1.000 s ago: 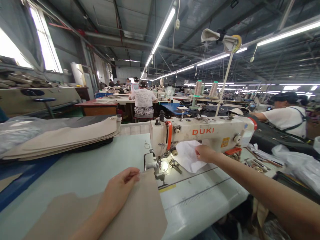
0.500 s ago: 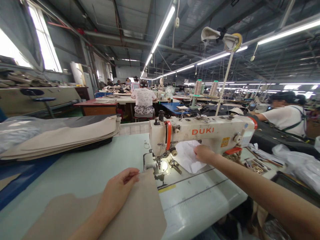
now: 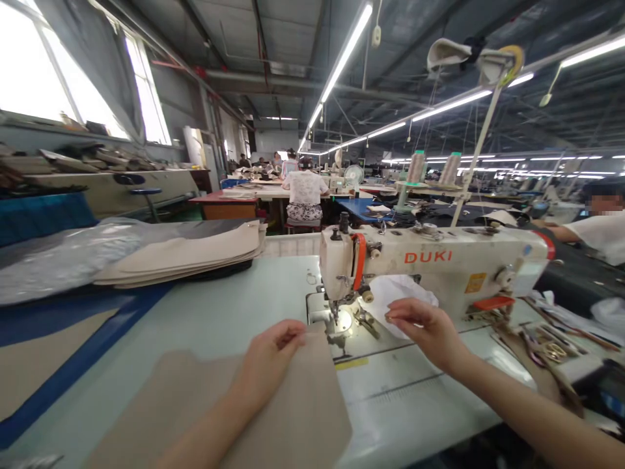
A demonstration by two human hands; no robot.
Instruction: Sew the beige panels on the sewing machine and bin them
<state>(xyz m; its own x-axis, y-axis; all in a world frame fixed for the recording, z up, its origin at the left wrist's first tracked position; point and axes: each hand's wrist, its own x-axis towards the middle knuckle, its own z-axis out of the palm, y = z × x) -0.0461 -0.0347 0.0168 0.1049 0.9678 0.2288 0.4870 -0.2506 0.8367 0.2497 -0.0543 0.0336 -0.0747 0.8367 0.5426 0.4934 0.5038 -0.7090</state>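
Note:
My left hand (image 3: 272,358) is closed on the top edge of a beige fabric panel (image 3: 312,397), which lies over the front of the sewing table. Just beyond that edge are the needle and presser foot (image 3: 336,311) of a white sewing machine (image 3: 439,260) marked DUKI. My right hand (image 3: 426,326) is raised to the right of the needle, thumb and fingertips pinched together. Whatever is between those fingertips is too small to make out. Behind them, under the machine arm, lies a crumpled white sheet (image 3: 390,293).
A stack of beige panels (image 3: 195,254) lies at left beside clear plastic (image 3: 73,260). On the right a tray (image 3: 561,361) holds small tools and metal rings. Thread cones (image 3: 415,168) stand behind the machine. One person (image 3: 305,189) sits ahead; another (image 3: 605,228) is at right.
My right hand has come away from the white sheet toward me, its fingertips now pinched. The left hand keeps its hold on the panel's edge. The view has turned left.

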